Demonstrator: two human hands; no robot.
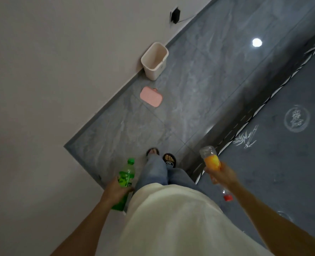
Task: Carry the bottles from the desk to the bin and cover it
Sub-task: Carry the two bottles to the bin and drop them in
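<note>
While gripping bottles (pixel 125 177), hands (pixel 116 191) hang low.

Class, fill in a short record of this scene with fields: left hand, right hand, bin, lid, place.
left hand: grips green bottle
right hand: grips orange bottle, red cap toward the person
bin: open, upright against wall
lid: pink, flat on floor, apart from bin
place: person stands short of bin

i saw a green bottle (pixel 125 177) with a green cap at 7 o'clock and an orange-labelled clear bottle (pixel 211 161), red cap downward, at 5 o'clock. the open cream bin (pixel 154 61) stood at 12 o'clock by the wall, its pink lid (pixel 151 97) flat on the floor just below.
</note>
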